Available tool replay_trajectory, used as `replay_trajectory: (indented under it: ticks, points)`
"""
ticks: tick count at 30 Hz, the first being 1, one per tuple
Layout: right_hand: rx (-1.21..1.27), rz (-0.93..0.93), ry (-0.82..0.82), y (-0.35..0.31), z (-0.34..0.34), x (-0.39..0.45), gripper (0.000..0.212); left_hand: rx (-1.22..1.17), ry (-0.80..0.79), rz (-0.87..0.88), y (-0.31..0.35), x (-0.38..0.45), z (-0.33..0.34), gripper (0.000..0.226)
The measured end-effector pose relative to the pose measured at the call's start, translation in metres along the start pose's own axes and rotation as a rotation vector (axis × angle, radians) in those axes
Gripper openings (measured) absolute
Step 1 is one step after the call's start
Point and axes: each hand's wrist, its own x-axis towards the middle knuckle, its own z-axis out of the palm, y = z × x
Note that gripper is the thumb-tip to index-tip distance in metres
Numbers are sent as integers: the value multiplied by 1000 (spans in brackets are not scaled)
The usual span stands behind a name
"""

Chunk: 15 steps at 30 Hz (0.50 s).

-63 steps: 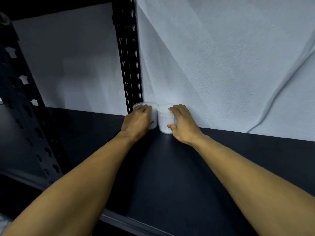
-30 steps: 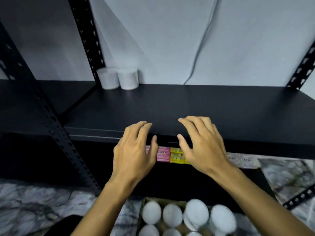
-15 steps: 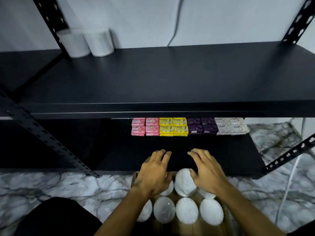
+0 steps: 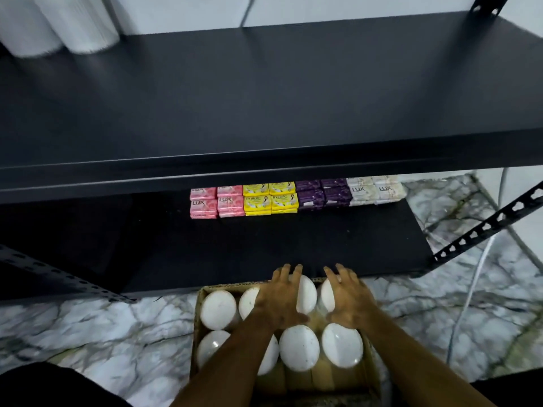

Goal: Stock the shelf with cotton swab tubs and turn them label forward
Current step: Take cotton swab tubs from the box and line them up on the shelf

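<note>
Two white cotton swab tubs (image 4: 85, 24) stand side by side at the far left back of the black upper shelf (image 4: 264, 98); they are blurred and no label shows. Down on the floor, an open cardboard box (image 4: 201, 292) holds several more tubs (image 4: 218, 309) with white lids up. My left hand (image 4: 279, 301) lies over one tub (image 4: 307, 292) in the box's far row, fingers over its far edge and thumb at its near edge. My right hand (image 4: 349, 301) grips the neighbouring tub (image 4: 326, 295) the same way.
Stacked soap bars (image 4: 296, 196) in pink, yellow, purple and white line the back of the lower shelf (image 4: 264, 248). Perforated black uprights (image 4: 487, 224) frame the rack. A white cable (image 4: 470, 295) runs over the marble floor at right.
Both hands left the two tubs on the upper shelf, came down past the shelf edge and settled onto two tubs in the box. My view tilted down.
</note>
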Motion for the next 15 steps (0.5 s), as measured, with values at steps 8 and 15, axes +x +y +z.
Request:
replay_trajectory:
  ticks: [8,15]
  points:
    - [49,-2,23,8,10,-2,104,17,6,-44,11,12,19,113]
    - [-14,-75,65,10,9,-4,98,11,26,-40,11,13,19,109]
